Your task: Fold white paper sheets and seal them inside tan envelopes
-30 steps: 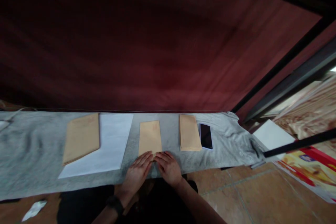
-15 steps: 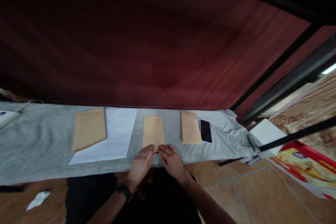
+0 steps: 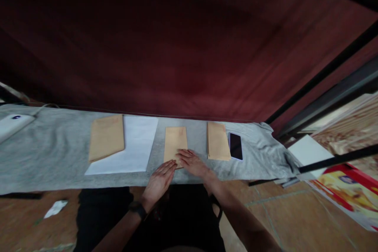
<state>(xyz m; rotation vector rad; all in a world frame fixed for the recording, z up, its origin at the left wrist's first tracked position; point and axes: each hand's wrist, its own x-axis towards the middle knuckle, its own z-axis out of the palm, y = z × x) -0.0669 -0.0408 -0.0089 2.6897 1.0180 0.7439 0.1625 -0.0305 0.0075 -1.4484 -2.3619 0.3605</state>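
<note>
A brown kraft paper envelope (image 3: 175, 138) lies flat on the grey cloth in front of me. My left hand (image 3: 161, 178) rests its outstretched fingers on the envelope's lower left corner. Across the lower right part, my right hand (image 3: 191, 161) lies flat with its fingers pointing left, just above the left fingertips. Both hands press from on top, and neither is wrapped around anything. The fingers hide much of the envelope's near end. To the right lies a small stack of similar brown envelopes (image 3: 217, 141).
A larger pile of brown envelopes (image 3: 106, 138) overlaps white paper sheets (image 3: 138, 141) at the left. A phone (image 3: 236, 146) lies beside the right stack. A white device (image 3: 14, 125) with a cable sits far left. The grey cloth (image 3: 260, 157) covers a narrow table against a dark red curtain (image 3: 177, 67).
My right hand has moved up from the envelope's near edge onto its face, and its fingers now lie flatter. My left hand stays at the near edge. The view has shifted slightly.
</note>
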